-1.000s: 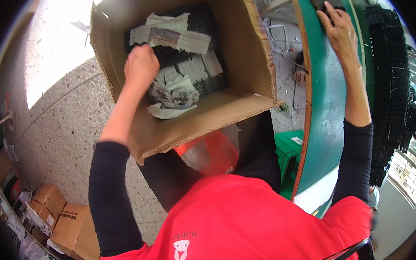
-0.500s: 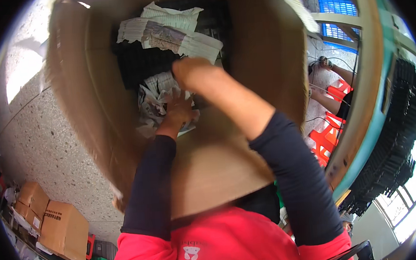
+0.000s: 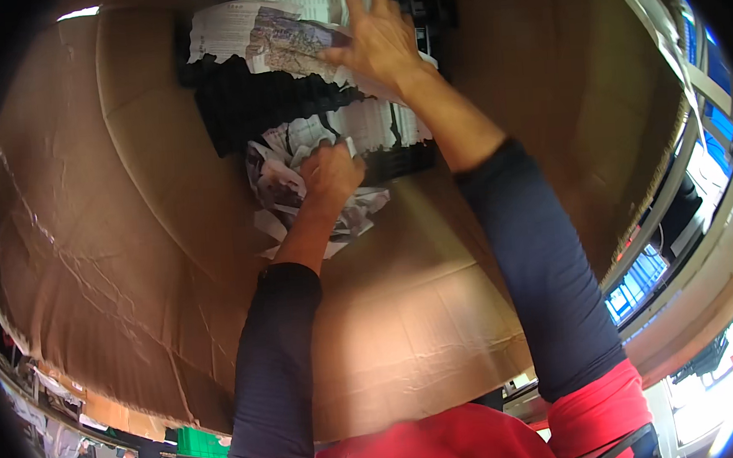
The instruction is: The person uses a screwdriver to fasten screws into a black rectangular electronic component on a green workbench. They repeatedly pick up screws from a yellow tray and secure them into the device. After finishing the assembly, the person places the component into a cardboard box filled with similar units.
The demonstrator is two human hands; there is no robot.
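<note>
Both my arms reach into a deep cardboard box [image 3: 558, 74]. My left hand [image 3: 332, 172] is closed, its fingers curled round the crumpled printed paper [image 3: 273, 180] at the near left of the contents. Farther in, my right hand [image 3: 379, 45] has its fingers spread and lies on a creased printed sheet [image 3: 224, 34], with nothing gripped. Black ridged pieces [image 3: 250, 106] lie stacked between the two papers. They are partly covered, and their exact kind I cannot make out. Another sheet of paper [image 3: 377, 121] rests on black pieces to the right of my left hand.
Tall cardboard walls surround my arms, and the near flap [image 3: 415, 335] lies under my forearms. Outside on the right stand a metal frame [image 3: 675, 202] and a blue plastic crate [image 3: 638, 284]. A green container [image 3: 202, 442] shows at the lower left.
The view has moved in over the box. My right hand has gone from closed to spread and moved farther in, onto the sheet. My left fingers, spread before, now curl round the crumpled paper.
</note>
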